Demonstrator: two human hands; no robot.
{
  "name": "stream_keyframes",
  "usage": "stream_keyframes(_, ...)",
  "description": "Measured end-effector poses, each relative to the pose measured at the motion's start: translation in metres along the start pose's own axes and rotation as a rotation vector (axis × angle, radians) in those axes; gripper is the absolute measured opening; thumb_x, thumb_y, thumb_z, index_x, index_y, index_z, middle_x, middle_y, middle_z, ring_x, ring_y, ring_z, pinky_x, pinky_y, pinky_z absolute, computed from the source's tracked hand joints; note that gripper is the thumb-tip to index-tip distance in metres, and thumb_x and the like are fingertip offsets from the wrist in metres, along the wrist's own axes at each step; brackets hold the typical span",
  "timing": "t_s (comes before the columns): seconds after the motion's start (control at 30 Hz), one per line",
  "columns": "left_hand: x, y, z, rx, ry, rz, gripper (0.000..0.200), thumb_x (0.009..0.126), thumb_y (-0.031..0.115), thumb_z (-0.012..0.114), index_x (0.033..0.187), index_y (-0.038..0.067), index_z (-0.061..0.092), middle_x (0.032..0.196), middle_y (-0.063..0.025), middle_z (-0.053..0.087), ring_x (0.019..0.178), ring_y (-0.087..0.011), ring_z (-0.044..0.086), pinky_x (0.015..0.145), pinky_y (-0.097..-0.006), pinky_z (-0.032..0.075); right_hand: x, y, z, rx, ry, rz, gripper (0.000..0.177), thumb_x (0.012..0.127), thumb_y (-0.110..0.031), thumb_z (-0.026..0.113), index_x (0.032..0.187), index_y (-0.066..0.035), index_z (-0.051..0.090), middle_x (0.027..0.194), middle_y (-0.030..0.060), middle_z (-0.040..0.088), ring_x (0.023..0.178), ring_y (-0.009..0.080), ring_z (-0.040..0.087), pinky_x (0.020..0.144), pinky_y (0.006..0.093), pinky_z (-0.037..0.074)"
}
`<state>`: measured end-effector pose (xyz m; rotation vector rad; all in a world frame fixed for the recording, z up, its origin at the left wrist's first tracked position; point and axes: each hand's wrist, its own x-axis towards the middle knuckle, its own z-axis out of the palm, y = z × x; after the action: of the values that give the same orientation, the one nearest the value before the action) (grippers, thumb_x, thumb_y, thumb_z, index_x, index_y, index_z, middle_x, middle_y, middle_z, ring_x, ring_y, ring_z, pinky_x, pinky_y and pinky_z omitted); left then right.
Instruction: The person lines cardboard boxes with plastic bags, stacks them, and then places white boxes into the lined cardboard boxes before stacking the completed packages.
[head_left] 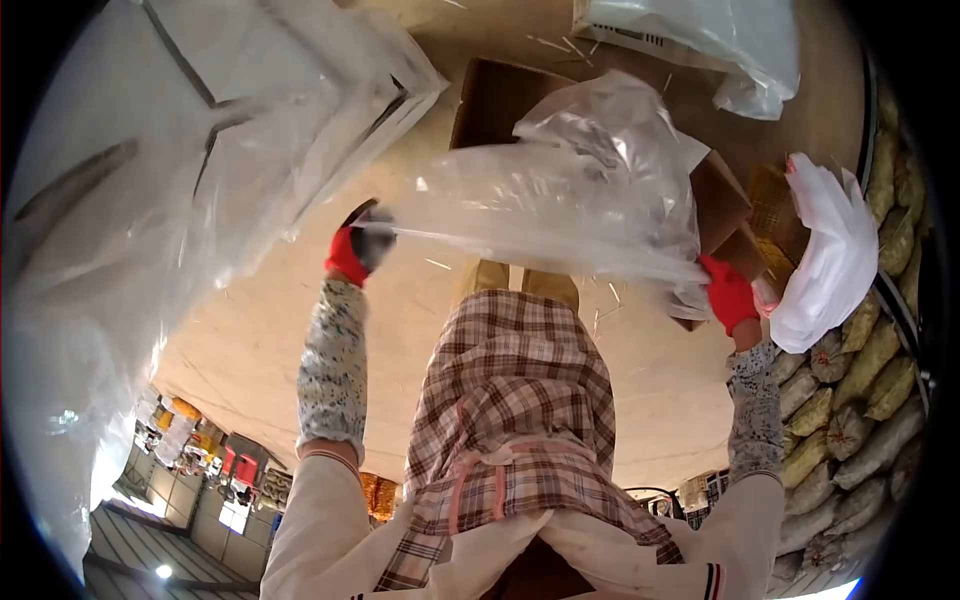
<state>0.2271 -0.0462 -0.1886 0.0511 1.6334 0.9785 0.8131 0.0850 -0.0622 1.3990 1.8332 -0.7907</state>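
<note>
A large clear plastic bag (560, 200) is stretched between my two hands, its near edge pulled taut. My left hand (362, 243), in a red glove with a dark palm, grips the bag's left end and is slightly blurred. On the other side my right hand (730, 292), also gloved in red, is closed on the bag's right corner. Under and behind the bag stands an open cardboard box (500, 100), mostly covered by the plastic. One of its flaps (722, 200) shows at the right.
Big plastic-wrapped stacks (200, 130) fill the left. A bundle of white plastic bags (828, 250) lies right of my right hand, near a yellow crate (770, 215). Filled sacks (850, 430) are piled at far right. Another plastic-covered box (690, 35) stands at the back.
</note>
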Motion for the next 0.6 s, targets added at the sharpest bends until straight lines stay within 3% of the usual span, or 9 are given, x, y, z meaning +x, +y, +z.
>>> stream_keyframes(0.07,-0.021,0.034,0.069,-0.39,-0.014,0.086,0.032,0.09,0.016,0.051,0.118,0.002,0.053,0.083,-0.0014,0.057,0.073,-0.0099,0.053,0.062,-0.0232,0.044,0.006,-0.001,-0.033,0.651,0.51,-0.082,0.043,0.077,0.002,0.046,0.119,-0.002,0.052,0.11,0.013,0.059,0.096,0.0241,0.058,0.08,0.0302,0.047)
stream_keyframes(0.13,-0.08,0.056,0.109,-0.241,-0.063,0.452,0.033,0.092,0.015,0.047,0.12,-0.001,0.049,0.077,-0.0006,0.054,0.07,-0.0099,0.051,0.059,-0.0228,0.042,0.002,-0.037,-0.048,0.537,0.804,-0.097,0.036,0.079,-0.002,0.048,0.114,-0.002,0.055,0.104,0.013,0.061,0.093,0.0245,0.059,0.08,0.032,0.048)
stream_keyframes(0.27,-0.039,0.004,0.115,0.773,-0.017,0.613,0.044,0.085,0.003,0.043,0.129,0.003,0.044,0.098,-0.0141,0.062,0.082,-0.0221,0.06,0.072,-0.0311,0.047,0.094,0.0,0.143,0.04,0.067,0.02,0.023,0.084,-0.011,0.052,0.104,-0.003,0.059,0.093,0.013,0.065,0.089,0.0252,0.062,0.08,0.0354,0.049)
stream_keyframes(0.3,-0.03,-0.025,0.096,1.0,-0.045,0.71,0.049,0.082,0.0,0.044,0.13,0.009,0.044,0.098,-0.0129,0.063,0.089,-0.0247,0.061,0.076,-0.0333,0.048,0.105,-0.014,0.133,0.434,0.082,0.193,0.031,0.08,-0.005,0.051,0.11,-0.004,0.057,0.099,0.0135,0.064,0.093,0.0264,0.061,0.082,0.0357,0.048)
stream_keyframes(0.33,-0.036,-0.034,0.096,1.026,-0.067,0.316,0.05,0.083,0.0,0.044,0.131,0.013,0.045,0.095,-0.0099,0.063,0.084,-0.0222,0.061,0.074,-0.0324,0.048,0.114,-0.03,0.121,0.828,0.169,0.36,0.041,0.076,0.001,0.049,0.116,-0.005,0.055,0.104,0.0141,0.063,0.096,0.0276,0.06,0.084,0.036,0.047)
stream_keyframes(0.4,-0.037,-0.064,0.102,0.85,-0.286,-0.046,0.049,0.083,0.0,0.044,0.129,0.015,0.048,0.088,-0.0064,0.062,0.075,-0.0182,0.06,0.068,-0.0288,0.048,0.137,-0.1,0.077,0.473,0.631,-0.094,0.057,0.072,0.006,0.047,0.127,-0.008,0.047,0.114,0.0124,0.059,0.102,0.0279,0.058,0.087,0.0361,0.046)
stream_keyframes(0.47,-0.044,-0.111,0.114,0.891,-0.625,0.392,0.051,0.081,-0.001,0.044,0.13,0.013,0.048,0.092,-0.0069,0.062,0.079,-0.0135,0.059,0.071,-0.026,0.047,0.183,-0.169,0.095,0.505,0.487,-0.159,0.059,0.073,0.004,0.048,0.129,-0.012,0.046,0.112,0.0129,0.059,0.101,0.0286,0.057,0.085,0.0364,0.046)
stream_keyframes(0.5,-0.045,-0.077,0.152,0.829,-0.847,-0.076,0.049,0.077,-0.002,0.047,0.125,0.009,0.051,0.098,-0.0093,0.063,0.088,-0.021,0.06,0.077,-0.0326,0.047,0.225,-0.195,0.102,0.524,0.384,-0.241,0.06,0.074,0.001,0.049,0.131,-0.016,0.044,0.111,0.0134,0.058,0.101,0.0293,0.057,0.083,0.0366,0.046)
stream_keyframes(0.6,0.006,-0.118,0.142,0.839,-0.5,0.54,0.046,0.078,0.0,0.05,0.123,0.01,0.052,0.108,-0.0153,0.06,0.099,-0.0323,0.057,0.085,-0.0361,0.045,0.326,-0.164,0.142,0.574,-0.089,-0.058,0.051,0.078,-0.01,0.05,0.128,-0.018,0.048,0.11,0.0148,0.059,0.101,0.0285,0.058,0.084,0.0372,0.047)
